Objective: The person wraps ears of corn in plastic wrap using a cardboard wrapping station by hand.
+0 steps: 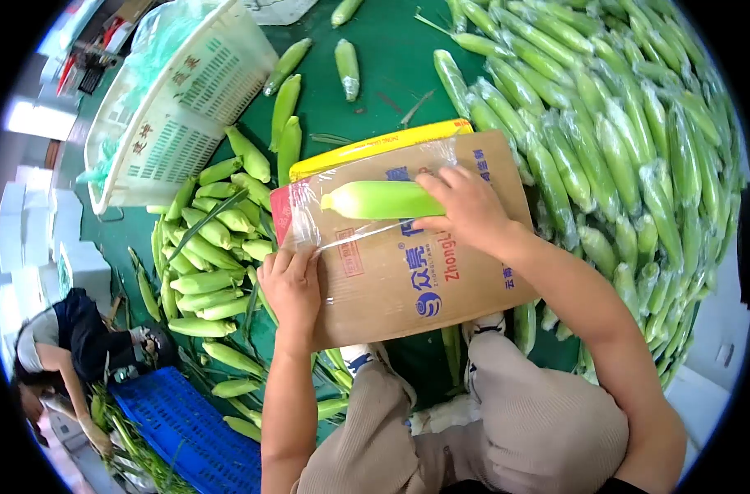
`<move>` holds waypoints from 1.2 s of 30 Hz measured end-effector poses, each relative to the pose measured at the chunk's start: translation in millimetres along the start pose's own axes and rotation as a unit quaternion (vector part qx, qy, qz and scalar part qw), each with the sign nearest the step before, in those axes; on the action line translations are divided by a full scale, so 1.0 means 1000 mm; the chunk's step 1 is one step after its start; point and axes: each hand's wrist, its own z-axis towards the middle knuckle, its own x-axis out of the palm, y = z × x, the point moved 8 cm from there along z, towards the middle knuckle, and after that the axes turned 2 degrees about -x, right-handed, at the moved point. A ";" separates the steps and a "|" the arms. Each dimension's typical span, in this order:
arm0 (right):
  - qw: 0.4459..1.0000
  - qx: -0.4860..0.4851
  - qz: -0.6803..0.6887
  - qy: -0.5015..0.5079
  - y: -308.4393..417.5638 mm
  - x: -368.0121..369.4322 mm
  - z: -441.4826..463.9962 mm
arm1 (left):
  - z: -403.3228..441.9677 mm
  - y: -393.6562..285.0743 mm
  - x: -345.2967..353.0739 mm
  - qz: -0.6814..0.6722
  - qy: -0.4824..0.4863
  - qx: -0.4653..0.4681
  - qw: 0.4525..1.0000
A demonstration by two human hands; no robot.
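An ear of corn [379, 200] in its pale green husk lies crosswise on clear plastic film over a flat cardboard box [465, 280]. My right hand [465, 204] has its thumb and fingers around the ear's right end. At the box's left edge, my left hand [293, 284] has its fingers pressed together on the edge of the film, left of and below the ear. A yellow printed sheet [375, 146] shows from under the box's far side.
Film-wrapped corn [622, 156] is heaped at the right. Unwrapped ears [214, 280] are piled at the left. A white basket [177, 107] stands upper left, a blue crate [186, 428] lower left. Another person [62, 354] crouches beside that crate.
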 end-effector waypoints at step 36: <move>0.951 -0.020 0.145 0.272 0.006 -0.001 0.048 | 0.008 -0.138 0.040 -0.058 0.239 0.188 0.951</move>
